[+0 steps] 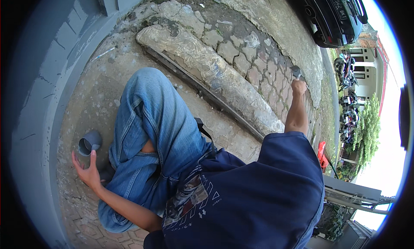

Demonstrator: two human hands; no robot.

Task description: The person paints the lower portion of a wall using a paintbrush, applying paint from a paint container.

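Two hands are in view, and I list them near to far; my left hand (88, 173) rests low on the concrete ground (86, 98), fingers spread wide and holding nothing, index and thumb touching the grey pipe elbow (89, 142); the elbow sits just above the hand, close to the grey wall (39, 89), its open mouth turned toward the left (toward the wall side); my bent knee in blue jeans (151, 119) lies between the two arms; my right hand (298, 86) is raised well away, fist closed round a handle, the grey head of a hammer (296, 71) showing above it; the elbow therefore lies far to the left of the hammer, the left hand being the nearer; beyond, a stone kerb (211, 72) runs diagonally.
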